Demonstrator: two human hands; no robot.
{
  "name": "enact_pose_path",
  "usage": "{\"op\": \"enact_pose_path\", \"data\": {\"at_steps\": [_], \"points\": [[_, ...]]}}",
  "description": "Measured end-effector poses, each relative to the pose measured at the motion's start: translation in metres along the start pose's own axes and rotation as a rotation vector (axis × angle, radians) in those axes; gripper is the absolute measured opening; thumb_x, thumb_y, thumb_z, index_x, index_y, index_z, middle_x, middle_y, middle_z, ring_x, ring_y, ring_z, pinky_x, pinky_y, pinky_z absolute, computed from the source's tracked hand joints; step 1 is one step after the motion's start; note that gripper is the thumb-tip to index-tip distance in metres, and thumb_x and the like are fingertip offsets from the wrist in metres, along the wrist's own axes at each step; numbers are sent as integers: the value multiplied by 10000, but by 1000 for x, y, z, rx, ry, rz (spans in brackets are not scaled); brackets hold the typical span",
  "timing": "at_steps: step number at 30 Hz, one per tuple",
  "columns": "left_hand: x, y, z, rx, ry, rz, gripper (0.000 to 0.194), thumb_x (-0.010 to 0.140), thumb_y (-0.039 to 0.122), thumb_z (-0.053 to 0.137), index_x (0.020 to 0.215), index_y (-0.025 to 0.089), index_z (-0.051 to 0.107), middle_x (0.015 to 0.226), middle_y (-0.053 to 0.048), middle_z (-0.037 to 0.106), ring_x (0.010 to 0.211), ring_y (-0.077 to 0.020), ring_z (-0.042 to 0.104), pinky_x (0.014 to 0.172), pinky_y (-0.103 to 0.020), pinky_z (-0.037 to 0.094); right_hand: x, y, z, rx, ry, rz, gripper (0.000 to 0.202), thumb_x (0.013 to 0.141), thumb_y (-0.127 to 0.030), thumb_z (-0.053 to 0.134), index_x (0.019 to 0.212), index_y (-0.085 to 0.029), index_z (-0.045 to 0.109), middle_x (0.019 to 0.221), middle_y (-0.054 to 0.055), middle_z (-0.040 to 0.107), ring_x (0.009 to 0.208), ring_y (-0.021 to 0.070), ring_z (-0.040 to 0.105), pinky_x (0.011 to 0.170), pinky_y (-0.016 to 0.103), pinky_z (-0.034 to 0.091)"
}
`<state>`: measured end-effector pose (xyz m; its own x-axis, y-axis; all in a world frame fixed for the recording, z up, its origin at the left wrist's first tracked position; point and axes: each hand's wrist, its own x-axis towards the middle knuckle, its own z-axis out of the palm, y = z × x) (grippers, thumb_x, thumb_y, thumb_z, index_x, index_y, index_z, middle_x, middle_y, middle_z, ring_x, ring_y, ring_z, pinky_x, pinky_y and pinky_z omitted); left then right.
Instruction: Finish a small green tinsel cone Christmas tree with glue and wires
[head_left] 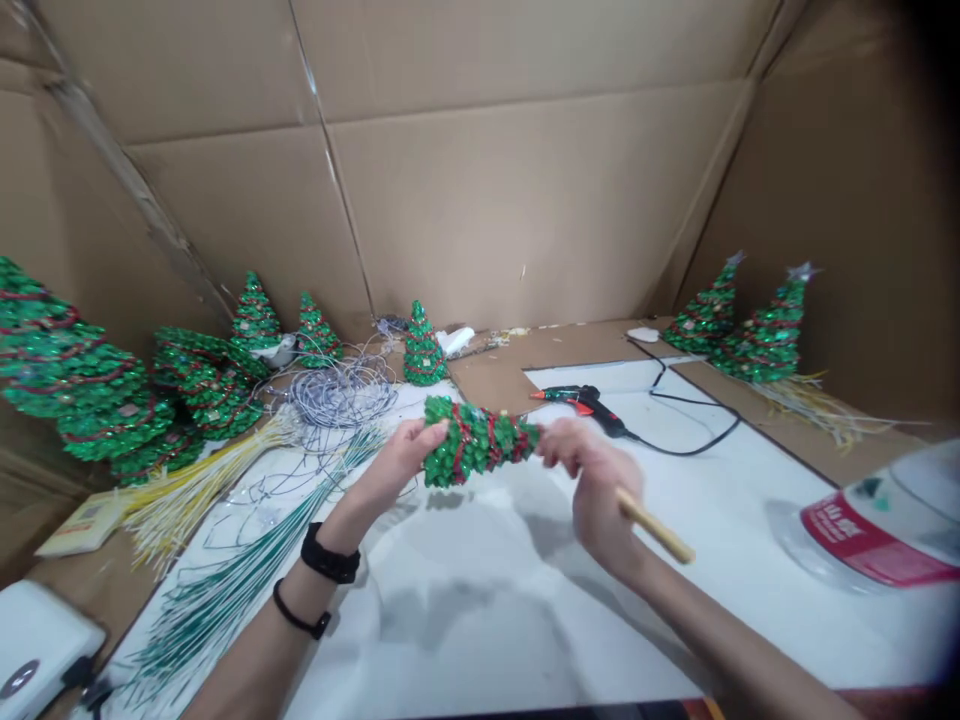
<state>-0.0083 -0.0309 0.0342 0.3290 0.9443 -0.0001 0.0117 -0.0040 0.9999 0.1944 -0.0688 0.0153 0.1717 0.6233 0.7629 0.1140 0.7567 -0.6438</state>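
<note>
A small green Christmas tree point(480, 440) with red garland lies sideways in the air above the white work surface. My left hand point(412, 450) grips its wide base end, thumb on top. At the narrow tip, on the right, the fingers of my right hand point(592, 480) are pinched together. That hand also holds a wooden-coloured stick point(656, 528), which sticks out beneath the palm toward the lower right. Whether anything small is between the fingertips is too blurred to tell.
Several finished trees point(105, 380) stand at the left, one point(424, 350) behind my hands, and two point(769, 330) at the right. Around them are wire bundles point(232, 590), a glue gun point(585, 402) with its cord, and a plastic bottle point(877, 530).
</note>
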Motion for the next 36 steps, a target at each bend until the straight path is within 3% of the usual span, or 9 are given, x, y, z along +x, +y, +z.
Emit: {"op": "enact_pose_path", "data": {"at_steps": [3, 5, 10, 12, 16, 20, 23, 30, 36], "points": [[-4, 36, -7, -59, 135, 227, 390, 728, 538, 589, 714, 148, 569, 674, 0, 560, 637, -120, 494, 634, -224, 434, 43, -17, -1, 37, 379, -85, 207, 874, -330, 463, 697, -226, 433, 744, 7, 572, 768, 170, 557, 792, 360, 429], [-5, 59, -9, -42, 196, 364, 359, 725, 518, 592, 743, 160, 572, 700, -6, 577, 679, -136, 515, 677, -237, 451, 75, -31, 5, 137, 492, -76, 163, 823, -345, 548, 803, -237, 428, 893, 13, 605, 888, 171, 584, 851, 366, 428], [-3, 99, -4, 76, 282, 581, 307, 701, 498, 590, 684, 196, 546, 602, 12, 520, 589, -128, 462, 573, -227, 425, 126, -71, 38, 531, 319, 143, 340, 808, -574, 505, 833, -239, 446, 1003, 51, 636, 883, 178, 626, 749, 337, 491], [-3, 108, 2, 151, 235, 624, 278, 648, 466, 627, 697, 199, 572, 612, 6, 538, 590, -137, 470, 568, -239, 430, 132, -87, 51, 644, 244, 211, 435, 808, -653, 432, 850, -227, 513, 964, 79, 664, 809, 188, 641, 683, 335, 502], [-5, 115, 12, 284, 0, 581, 341, 618, 391, 680, 885, 180, 651, 765, -32, 637, 690, -178, 542, 678, -293, 478, 132, -106, 61, 806, 286, 266, 531, 804, -676, 414, 896, -190, 605, 876, 83, 691, 708, 198, 658, 664, 369, 524], [-3, 113, 13, 311, -89, 520, 446, 674, 395, 690, 1057, 173, 642, 1007, -87, 656, 913, -232, 575, 854, -340, 462, 129, -107, 54, 810, 439, 221, 497, 813, -657, 428, 788, -191, 599, 704, 42, 668, 652, 196, 659, 689, 383, 535], [3, 113, 14, 338, -191, 501, 383, 759, 386, 641, 1080, 177, 636, 1081, -97, 631, 977, -225, 561, 896, -337, 438, 128, -105, 48, 762, 544, 164, 456, 816, -634, 453, 767, -197, 576, 702, 30, 658, 639, 190, 657, 694, 388, 542], [-2, 121, 24, 685, -132, 469, 333, 853, 476, 509, 768, 164, 591, 702, -4, 534, 640, -131, 431, 576, -236, 331, 127, -110, 30, 611, 663, 22, 370, 814, -567, 507, 788, -201, 562, 724, 16, 644, 628, 167, 643, 669, 363, 546], [7, 123, -15, 871, -176, 468, 408, 912, 433, 318, 703, 174, 554, 676, -2, 521, 656, -146, 452, 634, -243, 359, 129, -111, -14, 673, 811, -16, 501, 777, -658, 463, 753, -179, 608, 720, 32, 645, 669, 175, 639, 657, 357, 545]]}}
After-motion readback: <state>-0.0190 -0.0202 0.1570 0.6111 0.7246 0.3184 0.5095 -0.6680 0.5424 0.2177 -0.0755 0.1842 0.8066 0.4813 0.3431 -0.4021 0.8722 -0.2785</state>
